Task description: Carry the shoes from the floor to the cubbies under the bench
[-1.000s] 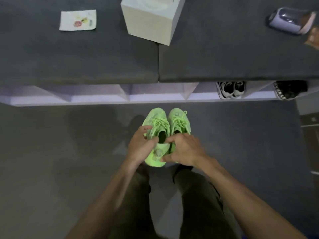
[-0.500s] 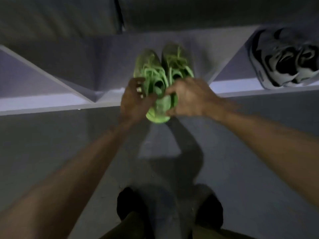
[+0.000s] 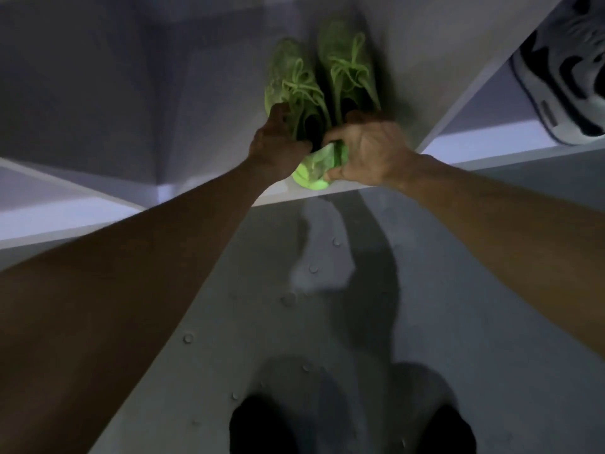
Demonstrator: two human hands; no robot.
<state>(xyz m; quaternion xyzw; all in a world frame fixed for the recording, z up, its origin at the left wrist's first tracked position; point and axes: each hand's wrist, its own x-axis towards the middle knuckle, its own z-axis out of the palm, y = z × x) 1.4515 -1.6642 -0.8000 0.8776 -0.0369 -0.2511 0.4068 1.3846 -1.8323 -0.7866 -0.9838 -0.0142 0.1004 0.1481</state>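
A pair of neon green sneakers lies side by side inside a white cubby under the bench, toes pointing in, heels at the cubby's front edge. My left hand grips the collar of the left sneaker. My right hand grips the heel of the right sneaker, thumb curled under the heels. Both arms reach forward from the lower corners of the view.
A black-and-white sneaker sits in the cubby to the right, behind a slanted white divider. Another cubby opens at the left. Grey floor with small round studs lies below; my dark feet stand at the bottom.
The green sneakers went from the floor forward into the cubby, still held in both hands. The view dropped lower and closer to the cubbies.
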